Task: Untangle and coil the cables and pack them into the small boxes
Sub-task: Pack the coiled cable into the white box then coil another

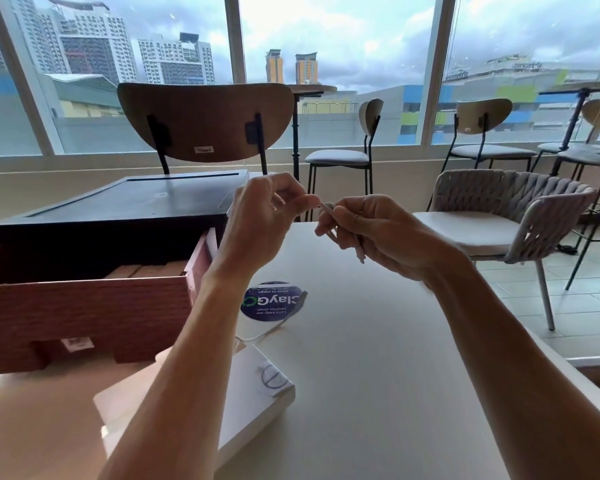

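A thin white cable is held up above the white table between both hands. My left hand pinches one part of it with thumb and fingertips. My right hand grips the coiled bundle, with a short end poking out below the palm. Another stretch of white cable lies on the table near a round blue sticker. A small white box lies flat under my left forearm, partly hidden by it.
A large red-brown box with a black lid stands at the left of the table. A round blue sticker lies mid-table. Chairs and stools stand beyond the far edge and to the right, before big windows.
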`<state>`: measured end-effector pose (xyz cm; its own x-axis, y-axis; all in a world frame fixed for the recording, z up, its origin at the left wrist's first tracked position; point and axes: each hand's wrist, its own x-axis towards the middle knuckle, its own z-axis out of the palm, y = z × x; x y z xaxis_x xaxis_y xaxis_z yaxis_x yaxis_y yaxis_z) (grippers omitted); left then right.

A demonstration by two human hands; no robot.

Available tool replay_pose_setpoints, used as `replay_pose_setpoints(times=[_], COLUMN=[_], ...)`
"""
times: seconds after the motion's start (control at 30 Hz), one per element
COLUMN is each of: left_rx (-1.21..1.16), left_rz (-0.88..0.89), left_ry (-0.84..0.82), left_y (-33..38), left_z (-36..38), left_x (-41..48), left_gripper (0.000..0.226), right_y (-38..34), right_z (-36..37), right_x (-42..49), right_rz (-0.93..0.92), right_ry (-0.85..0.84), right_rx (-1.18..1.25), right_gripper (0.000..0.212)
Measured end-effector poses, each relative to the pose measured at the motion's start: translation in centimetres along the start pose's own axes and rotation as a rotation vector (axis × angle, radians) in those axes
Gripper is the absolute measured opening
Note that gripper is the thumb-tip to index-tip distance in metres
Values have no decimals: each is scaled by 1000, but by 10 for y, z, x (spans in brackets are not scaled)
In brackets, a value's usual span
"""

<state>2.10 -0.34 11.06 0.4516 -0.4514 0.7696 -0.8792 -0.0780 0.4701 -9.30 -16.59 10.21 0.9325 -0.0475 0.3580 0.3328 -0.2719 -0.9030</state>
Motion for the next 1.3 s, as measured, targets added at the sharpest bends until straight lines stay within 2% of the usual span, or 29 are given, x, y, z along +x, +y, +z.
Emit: replay_pose_setpoints(times=[0.2,0.4,0.8,0.9,1.03,1.1,1.2,1.3], left_rx=[-149,-322,-503,-458,-386,-323,-290,-287], left_rz=[-82,-82,-222,-233,-239,-223,-213,-208], left_ry=[-121,-155,-211,-174,-89,-57,3,42], left_y=[-12,-6,-2,-1,0,-2,-4,-5], left_z=[6,7,7,9,11,11,11,11], left_x=[1,-2,-2,-3,-3,-2,-2,-1], left_gripper=[14,26,21,21,20,19,14,12], right_y=[0,4,12,9,2,-1,-4,-4], right_z=[1,1,-2,-2,3,7,12,12], right_x=[-2,2,3,3,1,1,3,4], right_rz=[-9,-51,20,76,128,92,7,-48], right_ry=[-33,-39,-126,-52,157,246,303,286], right_rx=[126,338,612,514,187,60,42,6], right_gripper=[24,24,29,27,25,22,17,21])
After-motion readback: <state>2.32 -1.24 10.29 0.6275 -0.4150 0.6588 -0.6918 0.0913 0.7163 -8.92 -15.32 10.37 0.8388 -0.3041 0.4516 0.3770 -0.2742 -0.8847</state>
